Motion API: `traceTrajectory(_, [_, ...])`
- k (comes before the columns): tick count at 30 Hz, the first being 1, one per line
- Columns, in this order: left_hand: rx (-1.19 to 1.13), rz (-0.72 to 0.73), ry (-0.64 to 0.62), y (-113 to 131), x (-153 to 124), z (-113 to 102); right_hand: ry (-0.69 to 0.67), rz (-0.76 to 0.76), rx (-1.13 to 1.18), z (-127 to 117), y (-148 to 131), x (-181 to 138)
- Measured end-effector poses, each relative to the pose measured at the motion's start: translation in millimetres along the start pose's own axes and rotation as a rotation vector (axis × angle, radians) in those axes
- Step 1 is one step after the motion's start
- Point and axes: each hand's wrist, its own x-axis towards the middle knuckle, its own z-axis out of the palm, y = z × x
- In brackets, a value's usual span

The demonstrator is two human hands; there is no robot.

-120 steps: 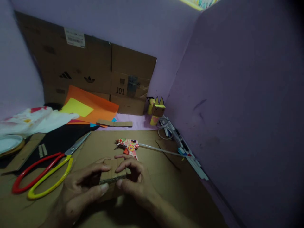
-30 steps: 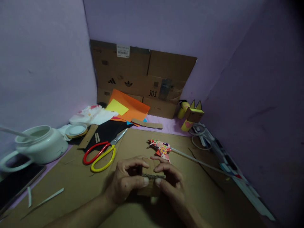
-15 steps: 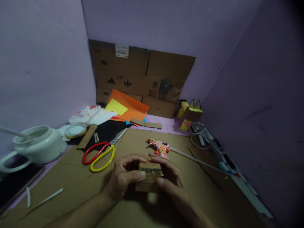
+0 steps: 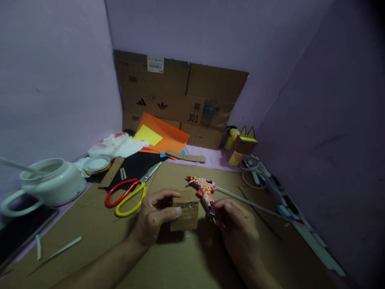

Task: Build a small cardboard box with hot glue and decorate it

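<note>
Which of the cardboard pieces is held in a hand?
The block-like piece, gripped between the left hand's thumb and fingers. The flat strip near the orange sheet and the wider strip left of the scissors touch no hand.

I log the near cardboard piece (image 4: 188,219) as matt, its corrugated edge (image 4: 192,205) rough. Scissors (image 4: 140,184), left: metal blades (image 4: 150,173), smooth plastic-looking handles (image 4: 144,192). Left pot (image 4: 60,184): glossy, ceramic-looking. Far orange sheet (image 4: 167,134): matt paper. I read the near surface covering (image 4: 162,267) as smooth, matt cardboard.
</note>
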Motion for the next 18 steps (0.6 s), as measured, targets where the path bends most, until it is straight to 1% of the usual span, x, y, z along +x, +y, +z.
traceTrajectory(2, [0.062,-0.001,0.025,3,-1,1,0.02,-0.073,-0.184,1,2,-2])
traceTrajectory(4, [0.134,0.02,0.044,8,-2,5,0.027,-0.251,-0.381,3,3,-5])
traceTrajectory(5, [0.171,0.032,0.049,11,-3,7,0.003,-0.374,-0.463,4,3,-6])
traceTrajectory(7, [0.225,0.053,0.048,15,-5,12,-0.099,-0.618,-0.582,4,4,-8])
traceTrajectory(9, [0.251,0.058,0.028,18,-7,15,-0.21,-0.791,-0.674,3,6,-10])
traceTrajectory(11, [0.259,0.052,-0.004,18,-8,17,-0.254,-0.884,-0.766,1,9,-10])
traceTrajectory(13, [0.262,0.042,-0.034,16,-8,16,-0.253,-0.943,-0.852,-1,11,-9])
traceTrajectory(18, [0.228,-0.054,-0.073,12,-7,15,-0.176,-1.067,-1.054,-1,10,-10])
